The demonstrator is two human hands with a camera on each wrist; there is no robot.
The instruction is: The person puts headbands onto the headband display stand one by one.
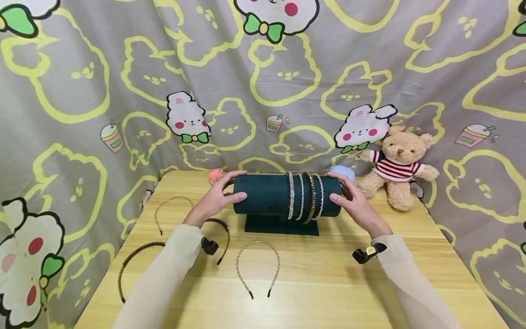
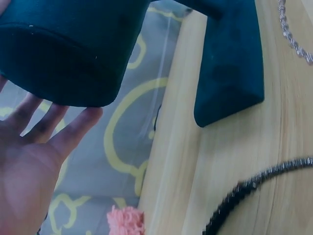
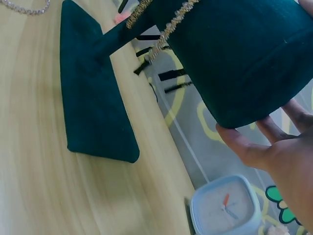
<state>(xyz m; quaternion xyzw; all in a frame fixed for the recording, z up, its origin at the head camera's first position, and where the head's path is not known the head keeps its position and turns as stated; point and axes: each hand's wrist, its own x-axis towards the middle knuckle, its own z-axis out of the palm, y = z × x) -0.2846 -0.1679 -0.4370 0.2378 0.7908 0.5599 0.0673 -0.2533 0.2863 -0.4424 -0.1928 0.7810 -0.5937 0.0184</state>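
Observation:
A dark green velvet headband display stand (image 1: pixel 263 196) sits upright on the table, its cylinder lying crosswise above a flat base (image 1: pixel 283 226). Several sparkly headbands, among them a gold one (image 1: pixel 311 196), circle the cylinder's right half. My left hand (image 1: pixel 214 199) holds the cylinder's left end, thumb in front and fingers at the top and back. At the right end, my right hand (image 1: pixel 356 206) grips in a matching way. Both wrist views show fingertips touching the rims of the cylinder (image 2: pixel 73 54), (image 3: pixel 244 63).
A beaded headband (image 1: pixel 279 265) lies before the stand. To the left are a black headband (image 1: pixel 125 267), another dark one (image 1: pixel 227 233) and a thin one (image 1: pixel 156 217). Behind stand a pale blue clock (image 3: pixel 225 205), a pink fluffy item (image 1: pixel 215 176) and a teddy bear (image 1: pixel 398 169).

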